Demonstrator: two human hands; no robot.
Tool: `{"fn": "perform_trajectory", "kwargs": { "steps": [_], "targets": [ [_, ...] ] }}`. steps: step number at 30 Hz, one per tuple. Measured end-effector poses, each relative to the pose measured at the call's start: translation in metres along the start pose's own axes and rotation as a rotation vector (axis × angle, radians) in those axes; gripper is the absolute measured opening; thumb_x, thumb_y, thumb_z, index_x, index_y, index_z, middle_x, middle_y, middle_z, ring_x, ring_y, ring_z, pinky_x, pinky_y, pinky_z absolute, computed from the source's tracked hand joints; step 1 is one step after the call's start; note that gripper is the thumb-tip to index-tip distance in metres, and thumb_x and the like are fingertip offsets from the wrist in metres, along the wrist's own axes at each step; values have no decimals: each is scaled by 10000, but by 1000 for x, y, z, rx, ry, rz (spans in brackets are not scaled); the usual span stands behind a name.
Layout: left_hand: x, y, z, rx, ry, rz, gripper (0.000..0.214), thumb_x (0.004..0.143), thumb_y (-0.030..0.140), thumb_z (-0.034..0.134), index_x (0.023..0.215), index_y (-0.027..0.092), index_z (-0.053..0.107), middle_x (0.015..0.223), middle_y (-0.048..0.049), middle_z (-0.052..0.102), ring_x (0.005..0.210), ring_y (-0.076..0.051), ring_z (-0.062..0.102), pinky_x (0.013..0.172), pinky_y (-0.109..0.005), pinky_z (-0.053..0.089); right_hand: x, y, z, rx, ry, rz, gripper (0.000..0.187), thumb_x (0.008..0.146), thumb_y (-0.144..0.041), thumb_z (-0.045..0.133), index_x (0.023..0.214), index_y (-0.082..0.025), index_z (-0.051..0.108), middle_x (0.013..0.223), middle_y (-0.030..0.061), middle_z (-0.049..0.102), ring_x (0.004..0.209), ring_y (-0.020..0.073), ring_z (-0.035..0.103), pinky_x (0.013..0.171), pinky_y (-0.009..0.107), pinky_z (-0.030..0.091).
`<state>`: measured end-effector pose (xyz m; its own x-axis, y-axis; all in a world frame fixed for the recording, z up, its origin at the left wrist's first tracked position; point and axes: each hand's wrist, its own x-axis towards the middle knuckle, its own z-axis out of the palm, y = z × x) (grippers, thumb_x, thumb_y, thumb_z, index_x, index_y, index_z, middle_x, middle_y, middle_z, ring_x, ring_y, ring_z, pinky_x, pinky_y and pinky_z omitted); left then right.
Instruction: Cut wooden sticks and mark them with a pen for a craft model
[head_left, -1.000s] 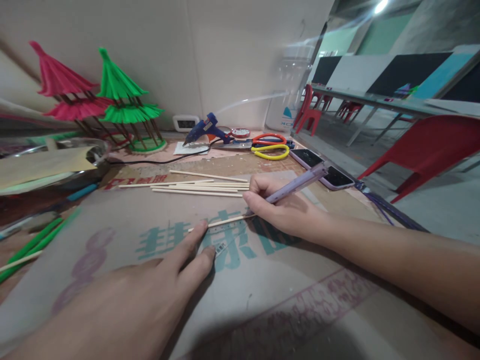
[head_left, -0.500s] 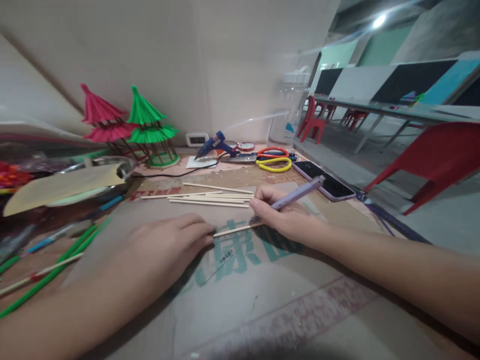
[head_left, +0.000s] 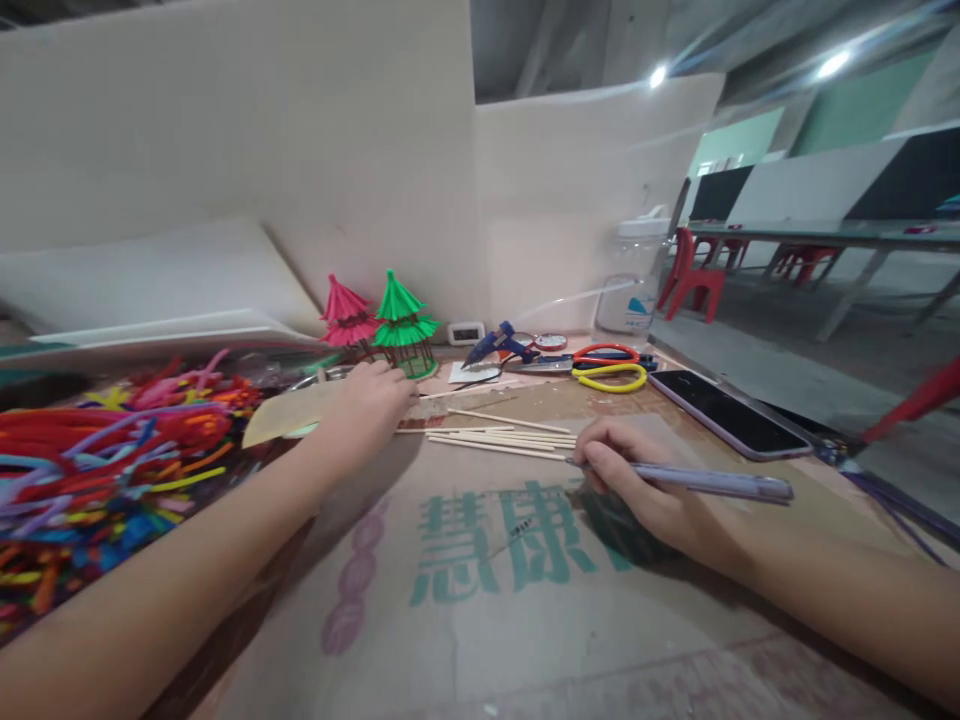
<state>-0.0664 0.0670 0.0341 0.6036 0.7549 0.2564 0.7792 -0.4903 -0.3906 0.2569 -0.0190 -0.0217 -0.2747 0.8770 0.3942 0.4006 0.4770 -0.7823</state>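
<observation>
My right hand (head_left: 626,470) is closed around a purple-grey pen (head_left: 720,484), its tip near the ends of several thin wooden sticks (head_left: 502,440) lying on the cardboard (head_left: 465,640). Farther off to the left, my left hand (head_left: 371,405) has its fingers curled, with one wooden stick (head_left: 454,392) reaching out to the right from the fingertips. That hand is just in front of a green pagoda model (head_left: 405,325) and a pink one (head_left: 348,312). Its fingers partly hide the bases of the models.
A pile of colourful pipe cleaners (head_left: 112,470) lies at the left. Along the back are a blue glue gun (head_left: 495,345), a small digital clock (head_left: 466,333), scissors (head_left: 611,370) and a clear plastic jug (head_left: 630,285). A phone (head_left: 727,412) lies at the right edge.
My left hand has moved from the cardboard's middle to the back left, with the stick. The pen in my right hand no longer touches that stick and now tilts lower. The view has swung left.
</observation>
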Motion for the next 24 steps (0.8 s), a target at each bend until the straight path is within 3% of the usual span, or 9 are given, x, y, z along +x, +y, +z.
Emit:
{"fn": "perform_trajectory", "kwargs": {
  "steps": [5, 11, 16, 21, 24],
  "targets": [
    [6, -14, 21, 6, -5, -45, 227, 936, 205, 524, 800, 155, 699, 833, -139, 720, 883, -278, 600, 789, -393, 390, 3, -1, 2, -53, -15, 3, 278, 1003, -404, 465, 827, -224, 585, 662, -20, 557, 580, 145, 505, 524, 271, 385],
    [10, 6, 19, -133, 26, -33, 272, 959, 191, 467, 955, 167, 738, 946, -116, 754, 893, -244, 651, 780, -340, 427, 4, -2, 3, -63, -23, 3, 271, 1003, -403, 458, 843, -226, 585, 671, -19, 555, 599, 149, 521, 529, 269, 402],
    [29, 25, 21, -259, 13, 44, 285, 956, 211, 475, 1025, 202, 751, 1033, -88, 758, 957, -224, 666, 816, -304, 471, 6, -6, 4, -55, 1, -12, 265, 995, -399, 452, 823, -234, 568, 693, -3, 570, 627, 159, 540, 556, 284, 438],
    [50, 29, 34, -292, -51, 90, 222, 895, 198, 549, 880, 198, 771, 940, -70, 767, 894, -204, 678, 777, -276, 483, 8, -11, 2, -85, 14, -63, 229, 977, -348, 478, 803, -238, 577, 676, 5, 601, 622, 168, 564, 566, 298, 462],
    [53, 29, 27, -269, -39, 60, 221, 884, 189, 545, 867, 163, 764, 909, -95, 760, 884, -226, 680, 775, -299, 477, 9, -7, -1, -130, 60, -129, 207, 982, -312, 488, 861, -228, 633, 726, 19, 648, 675, 182, 616, 617, 308, 497]
  ]
}}
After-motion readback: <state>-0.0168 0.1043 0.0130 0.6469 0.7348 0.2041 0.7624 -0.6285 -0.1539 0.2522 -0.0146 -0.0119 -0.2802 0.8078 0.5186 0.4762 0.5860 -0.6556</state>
